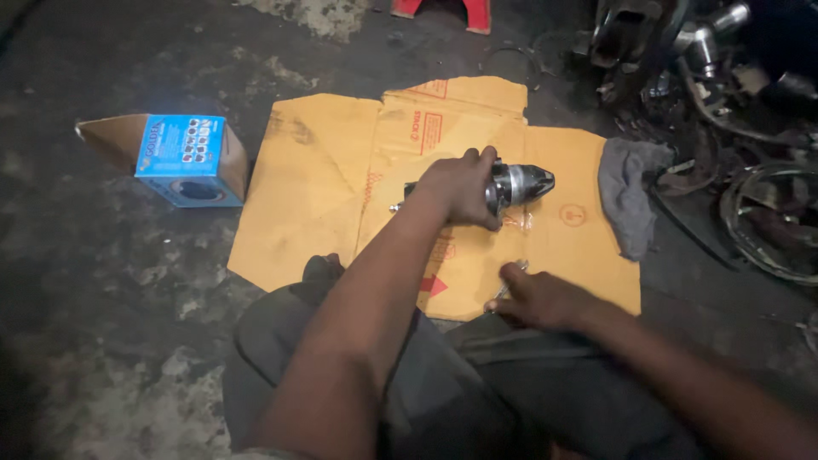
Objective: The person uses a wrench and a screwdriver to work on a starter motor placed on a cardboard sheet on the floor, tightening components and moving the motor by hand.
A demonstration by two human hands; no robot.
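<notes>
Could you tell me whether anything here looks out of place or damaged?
The blue box lies tipped on its side on the floor, its flap open, apart from the flattened cardboard. The cardboard is torn and stained. The left hand grips a metal cylindrical part; nothing looks spilled.

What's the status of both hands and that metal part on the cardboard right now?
Left hand gripping the cylindrical metal motor part, lying on flattened cardboard. Right hand on a small metal tool. Grey rag beside, apart.
</notes>
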